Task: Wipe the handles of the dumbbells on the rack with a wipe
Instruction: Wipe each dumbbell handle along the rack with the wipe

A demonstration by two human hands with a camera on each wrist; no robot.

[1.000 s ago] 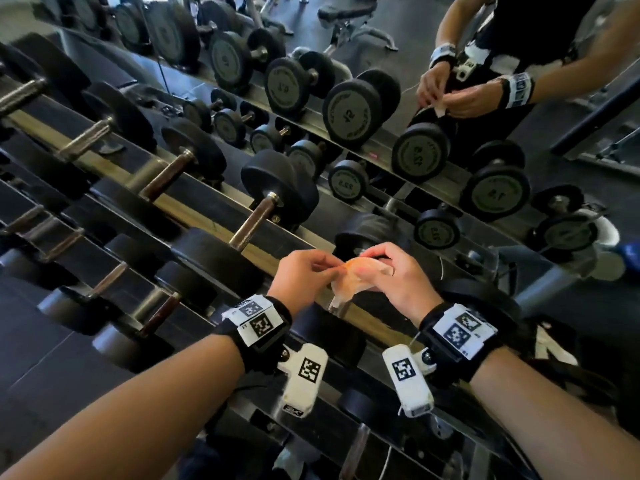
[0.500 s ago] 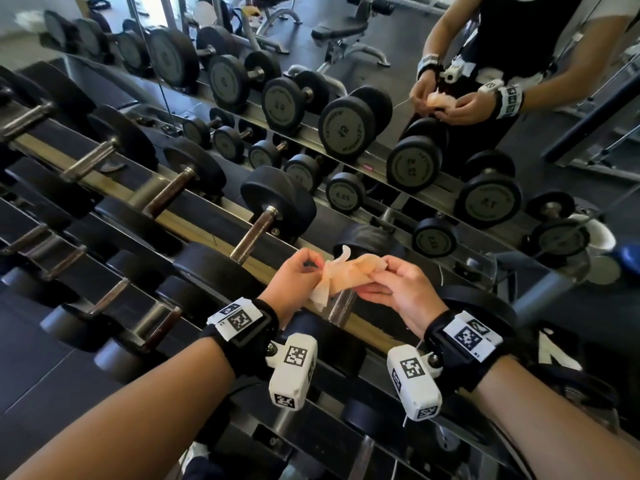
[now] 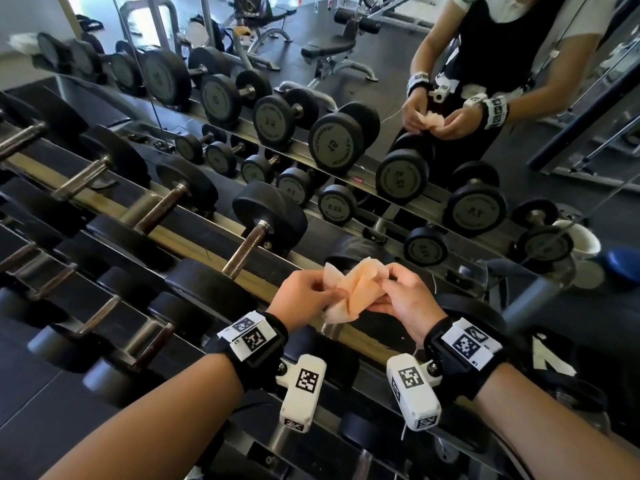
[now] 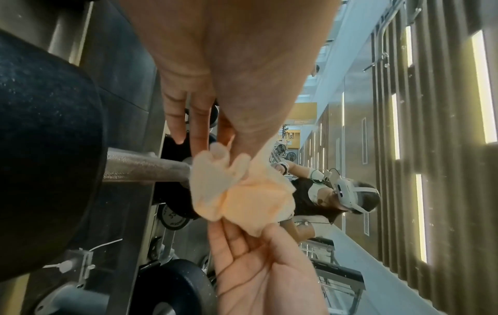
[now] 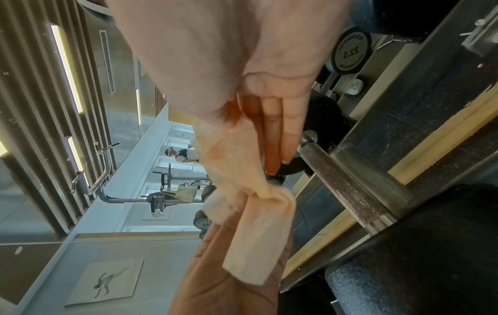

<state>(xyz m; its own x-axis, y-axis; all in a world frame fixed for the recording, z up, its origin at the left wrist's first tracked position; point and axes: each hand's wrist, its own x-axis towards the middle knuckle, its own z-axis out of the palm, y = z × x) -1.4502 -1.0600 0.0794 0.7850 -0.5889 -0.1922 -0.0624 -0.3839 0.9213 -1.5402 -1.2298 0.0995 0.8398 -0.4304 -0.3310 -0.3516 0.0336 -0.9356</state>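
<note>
A crumpled pale orange wipe (image 3: 353,292) hangs between both hands above the dumbbell rack (image 3: 194,237). My left hand (image 3: 304,296) pinches its left side and my right hand (image 3: 398,292) pinches its right side. In the left wrist view the wipe (image 4: 242,191) bunches just off the end of a knurled metal handle (image 4: 145,168). The right wrist view shows the wipe (image 5: 242,191) dangling beside that knurled handle (image 5: 347,183), apart from it. Black dumbbells with brown and steel handles (image 3: 242,252) lie in rows on the rack to the left.
A mirror behind the rack reflects the dumbbells (image 3: 332,143) and a person holding the wipe (image 3: 533,123). Lower rack tiers with smaller dumbbells (image 3: 104,313) run along the left. Weight benches (image 3: 332,46) appear in the reflection, and the rack's steel frame (image 3: 530,306) is at the right.
The wipe has been pulled wider and opened out between the two hands. Both hands have stayed over the same spot of the rack while the head camera has tilted up.
</note>
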